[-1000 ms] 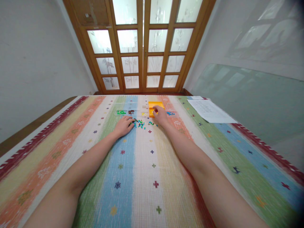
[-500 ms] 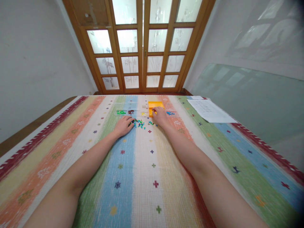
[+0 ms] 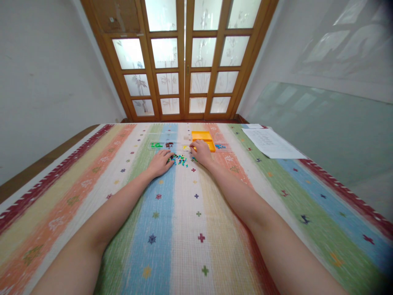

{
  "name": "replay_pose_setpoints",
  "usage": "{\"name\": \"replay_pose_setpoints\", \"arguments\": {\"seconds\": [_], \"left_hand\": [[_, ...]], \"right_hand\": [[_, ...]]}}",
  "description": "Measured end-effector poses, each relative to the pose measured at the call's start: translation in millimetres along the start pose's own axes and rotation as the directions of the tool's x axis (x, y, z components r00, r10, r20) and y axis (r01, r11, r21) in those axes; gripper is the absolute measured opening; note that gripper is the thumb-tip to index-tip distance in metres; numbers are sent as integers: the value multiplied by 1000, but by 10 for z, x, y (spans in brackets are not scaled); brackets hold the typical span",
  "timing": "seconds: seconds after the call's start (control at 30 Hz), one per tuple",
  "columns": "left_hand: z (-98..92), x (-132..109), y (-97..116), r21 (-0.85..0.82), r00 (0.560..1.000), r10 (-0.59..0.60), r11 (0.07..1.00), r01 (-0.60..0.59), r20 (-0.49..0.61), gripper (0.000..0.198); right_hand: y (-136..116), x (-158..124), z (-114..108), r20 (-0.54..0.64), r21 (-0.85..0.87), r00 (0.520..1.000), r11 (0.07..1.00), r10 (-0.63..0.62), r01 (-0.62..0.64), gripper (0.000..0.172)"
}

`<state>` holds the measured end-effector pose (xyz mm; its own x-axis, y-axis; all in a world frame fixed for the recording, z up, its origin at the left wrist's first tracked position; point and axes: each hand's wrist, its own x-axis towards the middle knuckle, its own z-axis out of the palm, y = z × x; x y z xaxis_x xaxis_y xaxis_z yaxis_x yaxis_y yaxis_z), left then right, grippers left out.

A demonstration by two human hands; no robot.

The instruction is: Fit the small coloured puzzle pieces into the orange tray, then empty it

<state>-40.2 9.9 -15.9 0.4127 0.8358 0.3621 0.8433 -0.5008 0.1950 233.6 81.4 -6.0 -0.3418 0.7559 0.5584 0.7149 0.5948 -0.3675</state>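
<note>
A heap of small coloured beads (image 3: 181, 159) lies on the striped cloth (image 3: 184, 213) between my hands. My left hand (image 3: 160, 162) rests palm down at the heap's left edge, fingers loosely curled with their tips among the beads. My right hand (image 3: 201, 151) is at the heap's right side, fingers drawn together in a pinch just in front of the orange tray (image 3: 203, 137). What the pinch holds is too small to make out. A clear divided box (image 3: 167, 145) behind the heap has green, dark red and yellow beads in separate compartments.
A second clear compartment with blue beads (image 3: 220, 146) sits right of the orange tray. A printed paper sheet (image 3: 272, 143) lies at the far right of the table. Wooden glazed doors (image 3: 184, 61) stand behind the table. A glass panel (image 3: 322, 127) runs along the right.
My right hand has come back from over the orange tray, moving left and toward me to the bead heap's right edge. The left hand has barely moved.
</note>
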Motion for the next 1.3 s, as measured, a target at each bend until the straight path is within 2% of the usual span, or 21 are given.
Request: {"name": "replay_pose_setpoints", "arguments": {"seconds": [0.47,0.73,1.07,1.3], "left_hand": [[-84,17,65,16,999,39,999,-39,-6,34],[-97,8,154,-42,990,137,990,-136,39,37],[-37,14,20,-11,999,24,1000,-25,-45,29],[-60,19,-17,-6,996,-45,999,44,-77,30]], "right_hand": [[-82,-15,-16,7,-23,1000,999,-23,23,16],[-167,-52,-29,60,45,993,994,-104,102,16],[-366,-87,87,235,60,916,946,-324,320,18],[-521,-124,87,282,9,904,943,-321,332,19]]}}
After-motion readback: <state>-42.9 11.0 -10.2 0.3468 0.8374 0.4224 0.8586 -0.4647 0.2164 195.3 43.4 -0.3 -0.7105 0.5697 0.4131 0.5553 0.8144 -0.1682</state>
